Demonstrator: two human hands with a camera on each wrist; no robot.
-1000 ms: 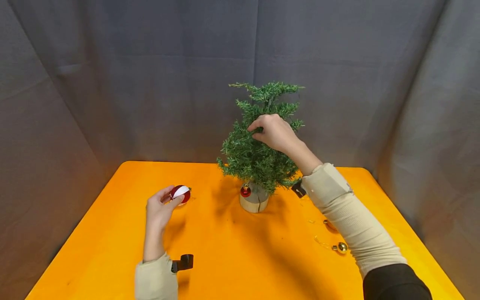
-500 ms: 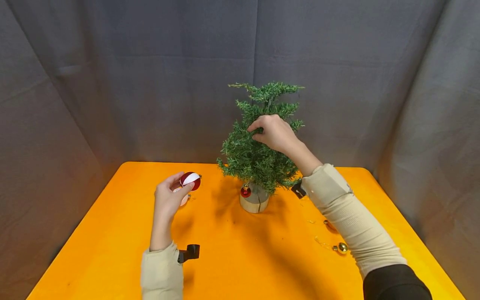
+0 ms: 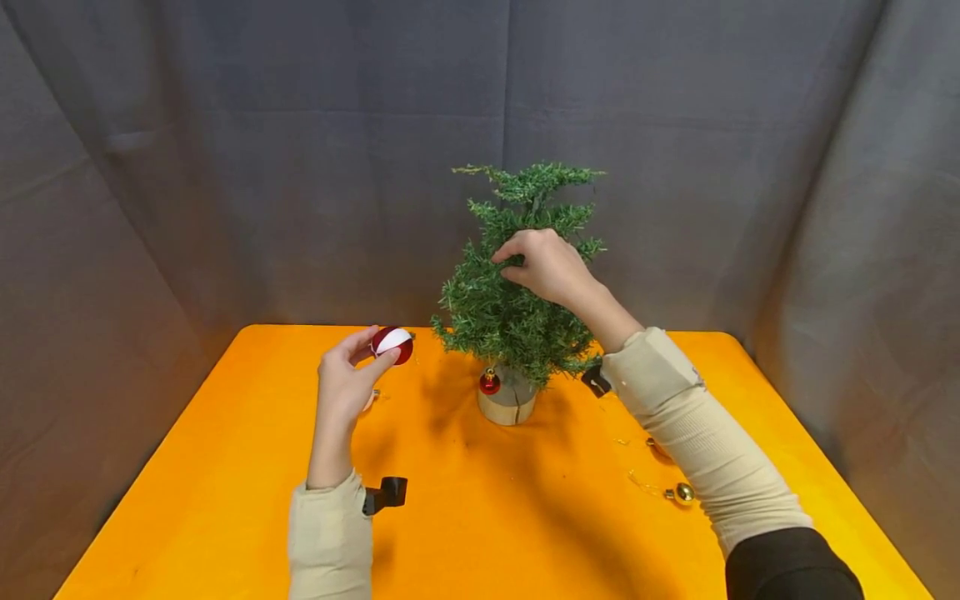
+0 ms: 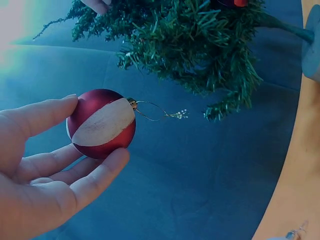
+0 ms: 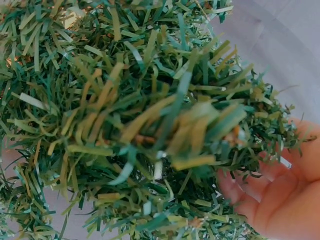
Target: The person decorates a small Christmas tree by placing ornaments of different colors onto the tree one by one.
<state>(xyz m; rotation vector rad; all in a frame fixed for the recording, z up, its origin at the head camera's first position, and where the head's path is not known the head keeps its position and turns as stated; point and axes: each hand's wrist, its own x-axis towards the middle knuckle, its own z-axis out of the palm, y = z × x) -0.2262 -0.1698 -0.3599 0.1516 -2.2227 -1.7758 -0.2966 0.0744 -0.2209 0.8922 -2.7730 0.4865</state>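
Bauble point(image 4: 102, 122) sits pinched in the left grip point(image 3: 351, 373).

Open air separates the striped bauble point(image 3: 392, 345) in the left hand point(image 3: 347, 375) from the tree point(image 3: 495, 317) — room to pass above the surface point(image 3: 480, 517) there. Branches point(image 5: 150, 115) crowd the right hand point(image 3: 550, 265), and a red bauble point(image 3: 490, 382) hangs low before the base point(image 3: 507, 408). The right sleeve point(image 3: 712, 442) bars the way from the right; grey cloth point(image 3: 337, 192) closes the back and both sides.
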